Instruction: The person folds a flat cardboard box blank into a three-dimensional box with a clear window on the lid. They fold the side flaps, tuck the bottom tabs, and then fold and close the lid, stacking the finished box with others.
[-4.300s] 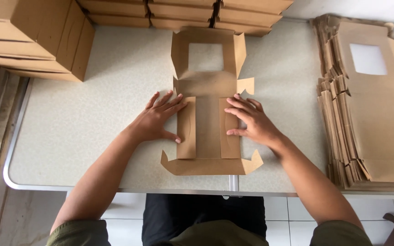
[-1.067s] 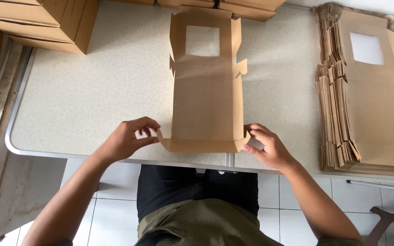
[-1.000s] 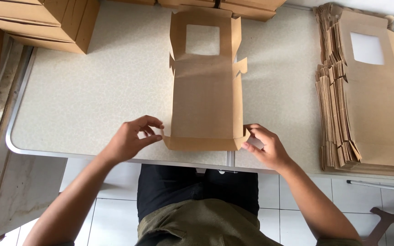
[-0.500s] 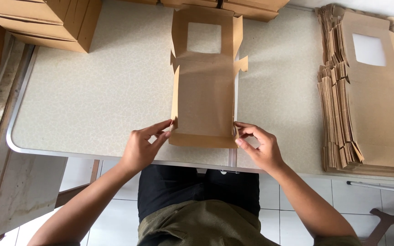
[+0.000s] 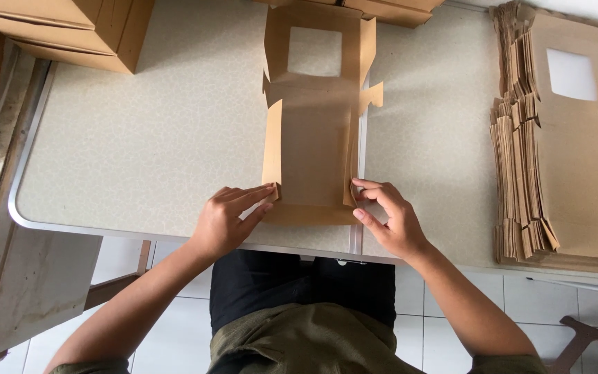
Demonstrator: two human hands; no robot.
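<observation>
Moved: both side walls now stand folded up.
Left hand (image 5: 226, 221): fingertips pinch the box (image 5: 313, 149) near-left corner.
Right hand (image 5: 390, 220): pinches near-right corner.
Box: on table (image 5: 140, 152), near its front edge.

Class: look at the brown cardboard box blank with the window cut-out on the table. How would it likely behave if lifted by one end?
The box blank looks thin, so probably light. Its side flaps already stand up along creases, so it would likely bend there rather than stay stiff. The window cut-out probably weakens that far end.
</observation>
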